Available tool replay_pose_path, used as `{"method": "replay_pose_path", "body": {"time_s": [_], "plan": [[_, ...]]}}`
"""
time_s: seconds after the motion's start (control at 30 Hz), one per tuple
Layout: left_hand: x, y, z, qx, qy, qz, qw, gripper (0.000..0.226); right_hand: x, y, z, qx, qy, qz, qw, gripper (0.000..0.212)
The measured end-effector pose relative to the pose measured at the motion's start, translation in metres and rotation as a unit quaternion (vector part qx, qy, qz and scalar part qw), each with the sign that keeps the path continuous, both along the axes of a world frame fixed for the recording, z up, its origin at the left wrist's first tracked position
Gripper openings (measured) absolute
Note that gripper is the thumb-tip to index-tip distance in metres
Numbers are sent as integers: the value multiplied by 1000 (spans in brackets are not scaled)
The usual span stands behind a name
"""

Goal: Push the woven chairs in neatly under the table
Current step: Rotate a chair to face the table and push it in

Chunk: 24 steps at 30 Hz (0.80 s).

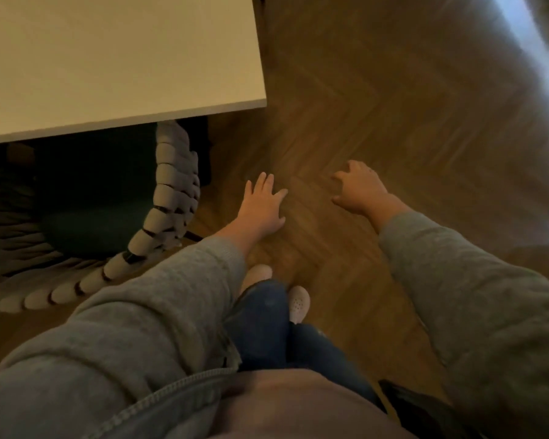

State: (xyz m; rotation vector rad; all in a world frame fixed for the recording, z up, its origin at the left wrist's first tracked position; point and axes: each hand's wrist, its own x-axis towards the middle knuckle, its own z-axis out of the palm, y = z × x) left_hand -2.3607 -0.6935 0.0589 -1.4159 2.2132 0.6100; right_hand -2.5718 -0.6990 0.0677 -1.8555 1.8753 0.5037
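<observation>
A woven chair (168, 198) with a thick grey braided back and a dark seat cushion sits at the left, its seat partly under the white table (118, 58). My left hand (262, 205) hovers over the floor just right of the chair's back, fingers straight and spread, touching nothing. My right hand (360, 188) hangs further right above the floor, fingers loosely curled, holding nothing. Both arms wear grey sleeves.
Herringbone wood floor (377, 106) spreads to the right of the table corner. My feet in light slippers (298, 304) stand below the hands. A blurred pale shape (545, 58) fills the upper right corner. A dark object (425, 407) lies at the bottom right.
</observation>
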Motion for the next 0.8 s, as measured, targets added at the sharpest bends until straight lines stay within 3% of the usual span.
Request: {"method": "replay_pose_path", "body": {"time_s": [0.4, 0.8], "plan": [[-151, -168, -15, -11, -30, 36, 999, 78, -104, -182, -11, 1, -19, 54, 998, 71], [-191, -374, -4, -50, -123, 180, 975, 87, -200, -428, 1, -15, -9, 191, 981, 88]]}}
